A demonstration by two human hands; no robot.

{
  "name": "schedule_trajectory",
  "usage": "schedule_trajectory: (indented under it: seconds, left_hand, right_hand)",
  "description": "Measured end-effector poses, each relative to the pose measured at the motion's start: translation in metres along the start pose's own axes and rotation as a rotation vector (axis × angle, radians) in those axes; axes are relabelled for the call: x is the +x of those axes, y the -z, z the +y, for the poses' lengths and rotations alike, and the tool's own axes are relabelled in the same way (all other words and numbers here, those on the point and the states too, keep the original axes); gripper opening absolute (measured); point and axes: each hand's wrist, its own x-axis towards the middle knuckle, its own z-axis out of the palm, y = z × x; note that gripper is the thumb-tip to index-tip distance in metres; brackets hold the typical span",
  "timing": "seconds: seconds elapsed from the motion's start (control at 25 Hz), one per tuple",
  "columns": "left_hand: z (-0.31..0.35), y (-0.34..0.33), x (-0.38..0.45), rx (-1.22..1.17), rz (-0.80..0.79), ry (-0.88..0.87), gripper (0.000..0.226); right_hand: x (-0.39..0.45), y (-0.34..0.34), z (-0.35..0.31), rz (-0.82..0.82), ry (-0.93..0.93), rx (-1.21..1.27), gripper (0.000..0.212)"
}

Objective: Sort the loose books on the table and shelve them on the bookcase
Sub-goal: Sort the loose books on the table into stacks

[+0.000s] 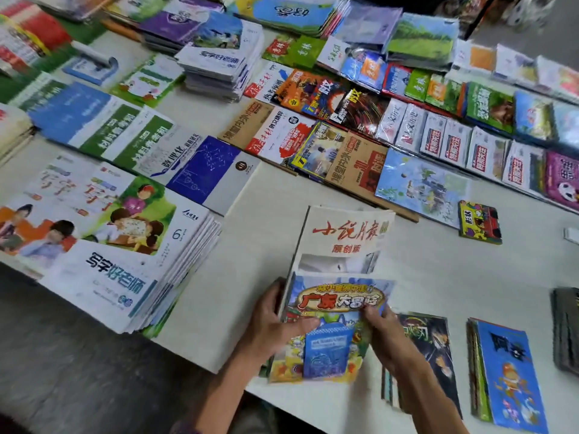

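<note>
Both my hands hold a small stack of books tilted up above the white table (pixel 257 270). At the back of the stack is a white magazine with red brush lettering (pixel 344 236). In front of it is a colourful comic book with a yellow and red title (pixel 340 297), and a small blue booklet (pixel 327 350) lies lowest. My left hand (pixel 275 321) grips the stack's left edge, thumb across the comic cover. My right hand (pixel 383 332) pinches the comic's right edge.
A thick pile of white workbooks (pixel 125 264) lies at the left table edge. Rows of overlapping books (pixel 344 130) fill the far half. A dark comic (pixel 429 349), a blue book (pixel 507 371) and a small green-black book (pixel 479 222) lie to the right.
</note>
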Motion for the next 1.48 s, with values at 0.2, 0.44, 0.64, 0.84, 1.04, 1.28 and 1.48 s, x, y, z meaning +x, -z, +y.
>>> schedule_trajectory:
  seconds: [0.2, 0.44, 0.64, 0.84, 1.04, 1.28, 1.48]
  left_hand:
    - [0.033, 0.021, 0.036, 0.141, 0.084, -0.181, 0.062]
    - [0.019, 0.012, 0.041, 0.115, 0.086, -0.155, 0.072]
    - [0.036, 0.007, 0.039, 0.146, 0.053, -0.28, 0.059]
    - [0.026, 0.008, 0.045, 0.17, 0.063, -0.241, 0.057]
    - [0.011, -0.002, 0.052, 0.177, 0.13, -0.01, 0.044]
    - [0.047, -0.008, 0.072, 0.191, 0.121, 0.184, 0.046]
    - [0.015, -0.025, 0.061, 0.196, 0.072, 0.333, 0.036]
  right_hand:
    - [-0.004, -0.027, -0.056, 0.072, 0.323, -0.367, 0.047]
    - [-0.015, -0.025, -0.025, 0.249, 0.397, -0.578, 0.048]
    - [-0.018, -0.024, -0.031, 0.162, 0.39, -0.498, 0.092]
    - [-0.003, -0.011, -0.024, 0.137, 0.34, -0.504, 0.091]
    - [0.009, -0.004, -0.002, 0.183, 0.352, -0.727, 0.041]
    - [-0.001, -0.009, 0.006, 0.155, 0.181, -0.371, 0.029]
    - [-0.001, -0.014, 0.024, 0.329, -0.157, -0.06, 0.026]
